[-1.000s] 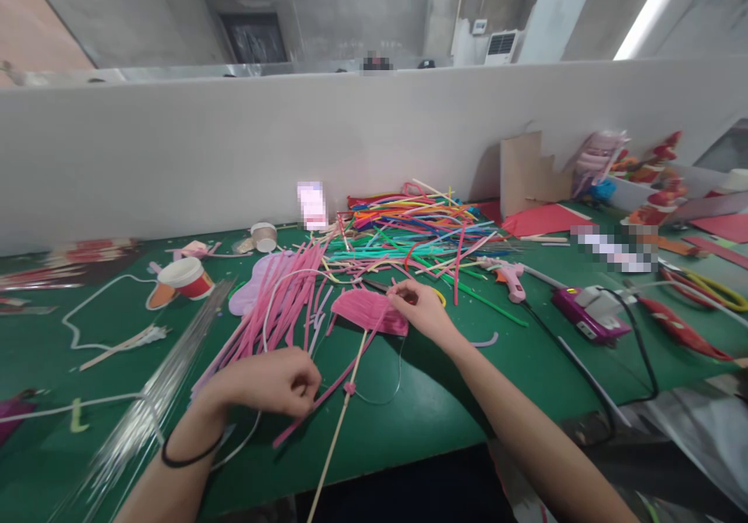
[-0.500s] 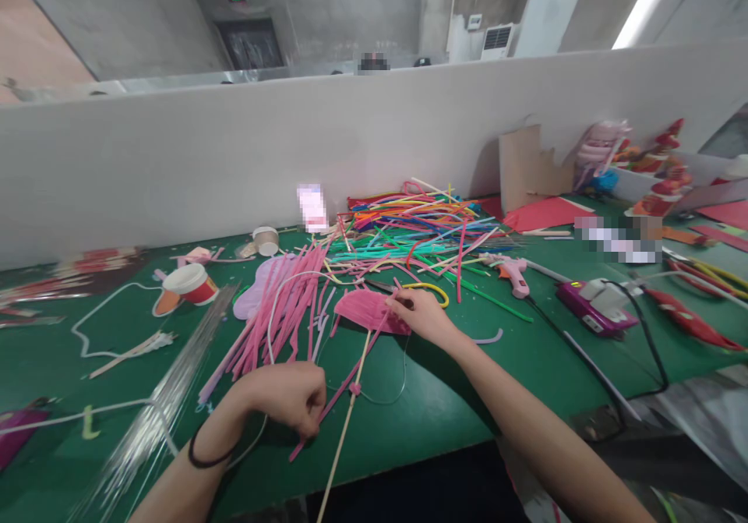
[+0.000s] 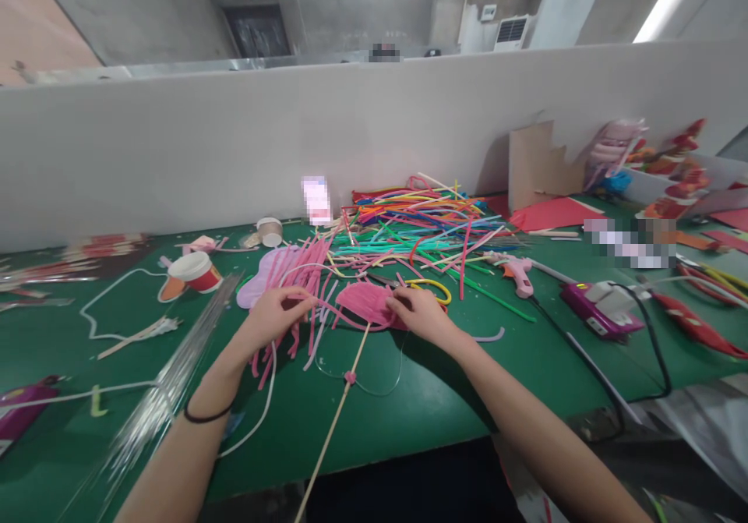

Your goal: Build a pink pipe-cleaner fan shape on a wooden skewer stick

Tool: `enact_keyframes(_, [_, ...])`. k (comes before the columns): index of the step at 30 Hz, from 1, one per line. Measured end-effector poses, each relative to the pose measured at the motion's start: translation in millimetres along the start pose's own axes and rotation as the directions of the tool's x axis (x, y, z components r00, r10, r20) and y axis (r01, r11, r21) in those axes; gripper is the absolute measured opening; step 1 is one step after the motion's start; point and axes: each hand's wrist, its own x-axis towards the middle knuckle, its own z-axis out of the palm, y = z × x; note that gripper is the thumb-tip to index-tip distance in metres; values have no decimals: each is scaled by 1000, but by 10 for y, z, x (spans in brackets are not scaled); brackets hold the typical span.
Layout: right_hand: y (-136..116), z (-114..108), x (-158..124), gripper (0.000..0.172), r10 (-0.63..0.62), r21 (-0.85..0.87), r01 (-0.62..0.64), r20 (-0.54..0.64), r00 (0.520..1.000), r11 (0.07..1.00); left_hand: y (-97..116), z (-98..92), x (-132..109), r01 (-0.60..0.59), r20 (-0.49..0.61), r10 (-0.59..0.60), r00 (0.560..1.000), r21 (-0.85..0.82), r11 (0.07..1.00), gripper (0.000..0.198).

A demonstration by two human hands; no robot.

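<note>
1. Wires (image 3: 153, 414), silver and loosely bundled, lie well left of the left fingers, slanting toward the near side of the table.
2. Paper cup (image 3: 202, 273), red and white, sits beyond and left of the left fingers, well apart from them.
3. Left hand (image 3: 272, 318): thumb and forefinger meet at the tips, pinching a pink strip (image 3: 334, 312).
4. Loose pink stems (image 3: 297, 273) lie under and just beyond the left fingers.
5. The strip runs rightward from the left fingertips and bows along the lower edge of a pink fan-shaped piece (image 3: 359, 301).
6. This piece lies between the two sets of fingers, its right part at the right fingertips. A thin wooden stick (image 3: 333, 423) meets its lower edge and extends nearer than either hand, bearing a small pink knot (image 3: 350, 377).
7. Right hand (image 3: 424, 316): thumb and forefinger are closed on the piece; grip on the strip's far end cannot be told.
8. Yellow-handled scissors (image 3: 447, 291) lie just beyond the right fingers.
9. Pink glue gun (image 3: 518, 273) lies right of the right fingers, well apart.
10. Purple power strip (image 3: 601, 322) sits farther right of them.
</note>
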Motion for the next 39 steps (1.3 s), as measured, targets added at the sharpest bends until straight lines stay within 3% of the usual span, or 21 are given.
enact_keyframes(4, [-45, -23, -3, 27, -87, 47, 85, 24, 996, 995, -61, 140, 54, -67, -244, 101, 965, 142, 988, 38])
enact_keyframes(9, [-54, -25, -10, 33, -95, 97, 90, 50, 994, 991, -50, 213, 64, -54, -357, 68, 932, 48, 997, 41])
enact_keyframes(11, [-46, -23, -15, 32, -68, 112, 60, 71, 995, 992, -50, 201, 67, -45, -340, 60, 939, 52, 998, 42])
enact_keyframes(13, [-39, -34, -27, 30, -45, 117, 34, 88, 995, 992, -58, 191, 70, -37, -256, 59, 965, 92, 995, 43])
enact_keyframes(16, [-37, -94, -82, 22, 28, 247, -83, 218, 975, 965, -77, 218, 73, -41, -143, 57, 988, 117, 992, 45])
enact_keyframes(19, [-33, -186, -187, 13, 66, 337, -183, 332, 941, 924, -94, 301, 89, -57, -107, 67, 992, 93, 994, 45])
enact_keyframes(28, [43, -273, -469, 12, -21, 24, 17, 193, 981, 1000, -134, 422, 148, -104, -181, 128, 975, 137, 985, 40])
enact_keyframes(35, [44, -257, -509, 11, 2, -111, 18, 176, 984, 994, -212, 454, 171, -93, -264, 97, 960, 28, 995, 41])
enact_keyframes(39, [19, -192, -513, 10, 9, -134, 13, 162, 987, 991, -196, 476, 175, -164, -307, 143, 941, -46, 985, 37])
